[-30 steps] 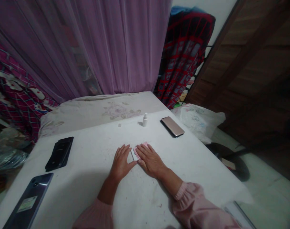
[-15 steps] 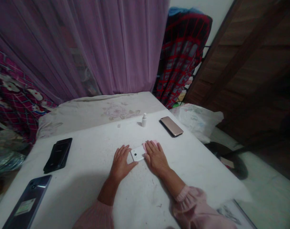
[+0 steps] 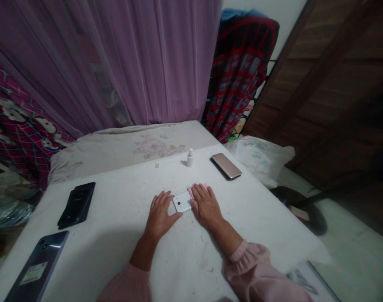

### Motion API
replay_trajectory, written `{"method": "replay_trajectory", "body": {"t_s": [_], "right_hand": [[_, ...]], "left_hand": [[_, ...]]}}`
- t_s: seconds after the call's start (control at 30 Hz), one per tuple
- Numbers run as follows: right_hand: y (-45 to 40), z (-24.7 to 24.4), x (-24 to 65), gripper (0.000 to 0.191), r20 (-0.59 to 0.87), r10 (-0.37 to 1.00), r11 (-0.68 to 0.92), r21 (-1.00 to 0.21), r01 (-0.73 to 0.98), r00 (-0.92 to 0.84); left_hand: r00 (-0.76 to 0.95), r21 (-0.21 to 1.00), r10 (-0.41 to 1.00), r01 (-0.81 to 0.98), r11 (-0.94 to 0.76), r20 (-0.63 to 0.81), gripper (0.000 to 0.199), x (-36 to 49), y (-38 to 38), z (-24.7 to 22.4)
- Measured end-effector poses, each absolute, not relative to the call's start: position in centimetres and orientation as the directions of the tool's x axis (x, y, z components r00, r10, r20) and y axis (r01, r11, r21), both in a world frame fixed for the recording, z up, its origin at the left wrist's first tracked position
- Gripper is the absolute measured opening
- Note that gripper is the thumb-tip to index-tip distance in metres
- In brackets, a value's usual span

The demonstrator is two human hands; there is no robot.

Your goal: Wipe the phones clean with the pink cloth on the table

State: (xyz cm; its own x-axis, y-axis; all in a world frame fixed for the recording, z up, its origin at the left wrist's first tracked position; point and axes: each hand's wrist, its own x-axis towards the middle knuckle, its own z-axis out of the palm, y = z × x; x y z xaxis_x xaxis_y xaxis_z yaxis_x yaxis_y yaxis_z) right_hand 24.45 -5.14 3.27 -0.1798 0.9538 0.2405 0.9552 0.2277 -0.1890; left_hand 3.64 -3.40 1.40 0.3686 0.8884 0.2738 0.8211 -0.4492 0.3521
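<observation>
- My small white rectangular phone (image 3: 181, 202), with a dark camera dot on its upward face, lies flat on the table, between my 2 hands and a little right of centre.
- My left hand (image 3: 160, 216) is open and palm-down, just left of the phone. It is not clenched, and my left thumb (image 3: 175, 215) reaches in at the phone's near corner.
- My right hand (image 3: 205, 205) is also open and flat, pressed beside the phone's right edge. It rests on a flat pink piece (image 3: 197, 186), mostly hidden, so I cannot tell what it is.
- Neither hand is grasping anything. Flat, light contact seems the steady way to keep a thing this small square.
- Pink gathered cuffs (image 3: 241, 256) close my sleeves at the near edge.
- Far from my hands stand a small white plastic bottle (image 3: 189, 158) and a tiny white square bit (image 3: 156, 166).
- A rose-gold phone (image 3: 226, 165) lies far right; a black phone (image 3: 76, 205) and a dark blue phone (image 3: 37, 266) lie left.
- All this sits on a white-covered table (image 3: 122, 201), before a floral cream mattress (image 3: 153, 147) and a sheer purple curtain (image 3: 147, 63).
</observation>
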Motion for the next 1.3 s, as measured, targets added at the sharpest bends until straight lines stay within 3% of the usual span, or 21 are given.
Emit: {"method": "replay_trajectory", "body": {"t_s": [0.33, 0.8, 1.13, 1.3], "right_hand": [[-5.2, 3.9, 21.0, 0.045, 0.277, 0.890, 0.433, -0.272, 0.859, -0.361], [-5.2, 3.1, 25.0, 0.049, 0.224, 0.955, 0.235, -0.174, 0.956, -0.194], [-8.8, 2.3, 25.8, 0.054, 0.228, 0.947, 0.261, -0.141, 0.955, -0.225], [-9.0, 3.3, 24.2, 0.056, 0.228, 0.901, 0.411, -0.176, 0.895, -0.369]], "left_hand": [[0.343, 0.374, 0.899, 0.823, -0.428, 0.272, 0.049, 4.2, -3.6, 1.7], [0.329, 0.378, 0.912, 0.834, -0.403, 0.246, 0.051, 4.1, -3.7, 2.0], [0.332, 0.395, 0.910, 0.823, -0.408, 0.247, 0.049, 4.1, -3.7, 1.9], [0.333, 0.402, 0.909, 0.818, -0.411, 0.252, 0.049, 4.2, -3.7, 2.1]]}}
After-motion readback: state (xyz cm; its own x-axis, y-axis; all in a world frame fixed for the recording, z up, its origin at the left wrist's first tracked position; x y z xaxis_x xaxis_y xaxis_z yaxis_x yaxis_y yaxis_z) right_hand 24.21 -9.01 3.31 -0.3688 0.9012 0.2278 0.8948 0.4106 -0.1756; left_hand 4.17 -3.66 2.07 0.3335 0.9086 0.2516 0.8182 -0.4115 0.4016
